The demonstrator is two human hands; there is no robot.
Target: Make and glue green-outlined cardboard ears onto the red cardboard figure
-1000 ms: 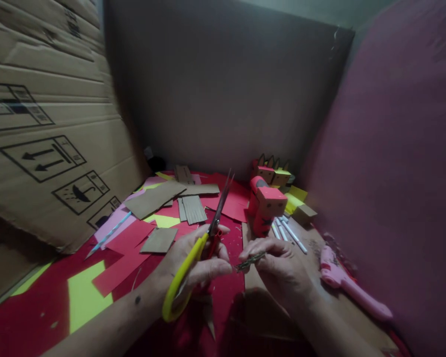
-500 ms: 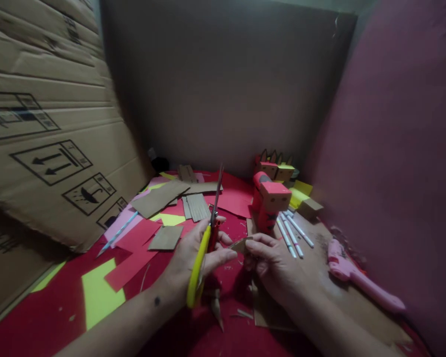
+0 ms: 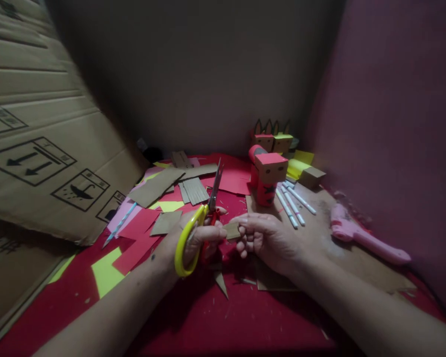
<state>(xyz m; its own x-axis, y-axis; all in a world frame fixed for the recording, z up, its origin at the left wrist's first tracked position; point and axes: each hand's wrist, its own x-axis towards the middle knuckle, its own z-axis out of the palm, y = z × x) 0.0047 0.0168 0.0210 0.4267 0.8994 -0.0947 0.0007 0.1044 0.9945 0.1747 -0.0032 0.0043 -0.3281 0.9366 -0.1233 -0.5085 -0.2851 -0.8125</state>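
The grey wall (image 3: 193,74) and purplish wall (image 3: 394,124) look dim.

At left, a carton (image 3: 29,99) printed with an umbrella (image 3: 82,191), a pencil (image 3: 120,224) partly on pink paper (image 3: 124,211); at right, pens (image 3: 293,206) and a pink glue gun (image 3: 367,240) on cardboard (image 3: 315,228).

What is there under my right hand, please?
Below the right hand, part of a brown cardboard sheet can be seen, lying on the red surface. The hand pinches a small cardboard piece. Whatever the hand itself covers cannot be seen.
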